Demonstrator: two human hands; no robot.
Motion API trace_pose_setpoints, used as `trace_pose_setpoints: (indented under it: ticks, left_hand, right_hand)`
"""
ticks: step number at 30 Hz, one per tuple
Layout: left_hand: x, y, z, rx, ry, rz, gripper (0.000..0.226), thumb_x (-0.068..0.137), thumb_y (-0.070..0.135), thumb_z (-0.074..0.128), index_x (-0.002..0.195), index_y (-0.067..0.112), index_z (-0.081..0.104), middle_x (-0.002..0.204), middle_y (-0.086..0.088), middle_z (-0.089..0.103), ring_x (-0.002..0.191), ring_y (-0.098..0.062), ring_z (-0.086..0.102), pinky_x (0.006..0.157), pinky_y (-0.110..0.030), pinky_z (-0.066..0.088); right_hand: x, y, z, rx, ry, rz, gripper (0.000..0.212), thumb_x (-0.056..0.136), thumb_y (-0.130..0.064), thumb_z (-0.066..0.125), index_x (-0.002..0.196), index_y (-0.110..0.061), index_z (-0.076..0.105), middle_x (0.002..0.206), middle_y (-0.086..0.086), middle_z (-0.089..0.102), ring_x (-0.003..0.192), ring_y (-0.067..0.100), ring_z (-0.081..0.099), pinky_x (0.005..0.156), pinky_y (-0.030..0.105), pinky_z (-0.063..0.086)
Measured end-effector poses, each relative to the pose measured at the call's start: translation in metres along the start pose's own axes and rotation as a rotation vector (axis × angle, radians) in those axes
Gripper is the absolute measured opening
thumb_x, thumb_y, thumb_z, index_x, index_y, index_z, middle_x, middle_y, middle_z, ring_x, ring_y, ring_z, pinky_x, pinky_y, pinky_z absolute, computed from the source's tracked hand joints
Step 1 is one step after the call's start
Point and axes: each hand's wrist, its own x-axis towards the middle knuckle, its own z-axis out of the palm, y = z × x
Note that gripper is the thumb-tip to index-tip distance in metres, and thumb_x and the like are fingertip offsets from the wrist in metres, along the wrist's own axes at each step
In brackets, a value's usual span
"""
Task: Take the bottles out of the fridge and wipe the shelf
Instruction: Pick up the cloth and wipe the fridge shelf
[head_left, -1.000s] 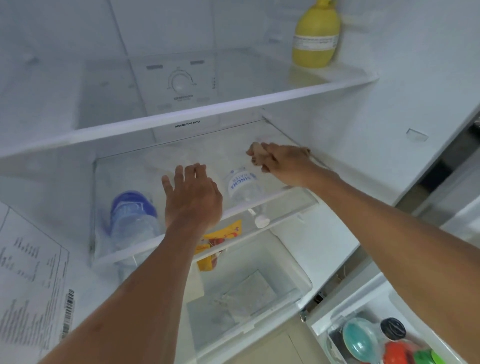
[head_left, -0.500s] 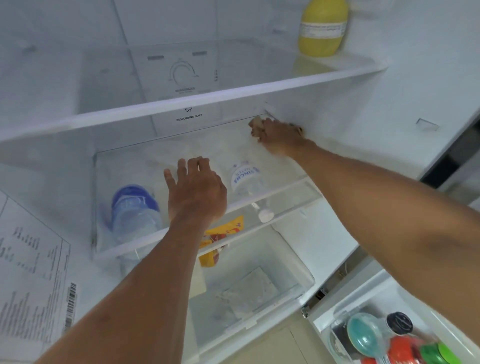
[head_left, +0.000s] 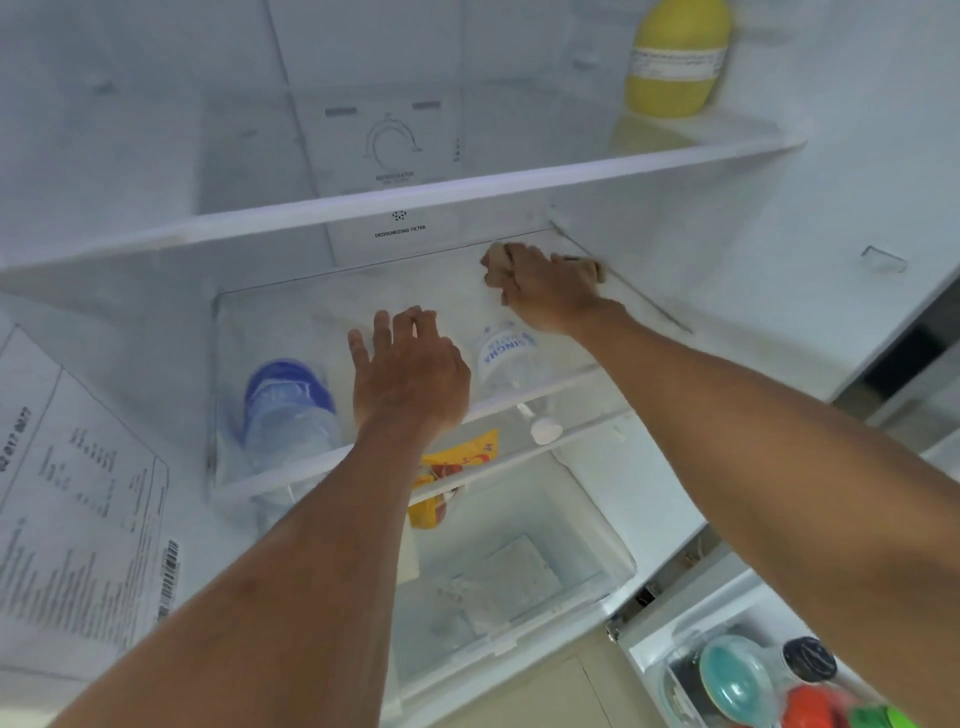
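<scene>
Shelf access | I see open glass (head_left: 291, 322) at left rear | right hand (head_left: 550, 291) blocks right rear corner | left hand (head_left: 410, 374) blocks centre front | upper shelf (head_left: 467, 202) limits headroom.

A home kitchen: an open household fridge (head_left: 857, 171) with glass shelves (head_left: 467, 192), a crisper drawer (head_left: 597, 587) and stocked door bins (head_left: 670, 644).

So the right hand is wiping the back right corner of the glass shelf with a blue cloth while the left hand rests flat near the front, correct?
Not quite: the head view shows the cloth bunched in the right hand is tan, not blue. The rest holds: it is at the glass shelf's back right corner, and the left hand lies flat near the front.
</scene>
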Motion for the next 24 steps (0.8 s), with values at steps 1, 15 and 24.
trace_pose_setpoints:
  ticks: [1,15,24]
  left_hand:
    - [0.001,0.000,-0.001,-0.016,-0.040,-0.004,0.057,0.107,0.038,0.022,0.161,0.020,0.020,0.171,-0.006,0.014,0.158,-0.030,0.006,0.126,-0.056,0.004]
    - [-0.011,-0.056,-0.019,0.143,-0.173,-0.056,0.100,0.063,0.103,-0.004,0.154,0.060,-0.005,0.171,0.016,-0.010,0.157,-0.038,-0.011,0.118,-0.071,-0.009]
    - [-0.008,-0.061,-0.015,0.124,-0.142,-0.028,0.103,0.061,0.103,-0.008,0.154,0.059,-0.007,0.171,0.014,-0.010,0.157,-0.039,-0.011,0.117,-0.072,-0.008]
  right_hand:
    - [-0.013,-0.005,0.006,0.110,-0.003,-0.069,0.037,0.098,-0.031,0.039,0.133,-0.021,0.048,0.130,-0.002,0.062,0.112,0.019,0.063,0.109,0.039,0.035]
    - [-0.054,0.022,-0.002,-0.057,0.038,-0.089,0.063,0.088,-0.042,0.020,0.147,-0.038,0.043,0.126,0.010,0.065,0.122,0.032,0.057,0.108,0.048,0.037]
    - [-0.007,-0.010,-0.007,-0.008,-0.052,-0.081,0.049,0.102,-0.023,0.035,0.150,-0.034,0.042,0.136,0.009,0.061,0.127,0.031,0.055,0.109,0.043,0.037]
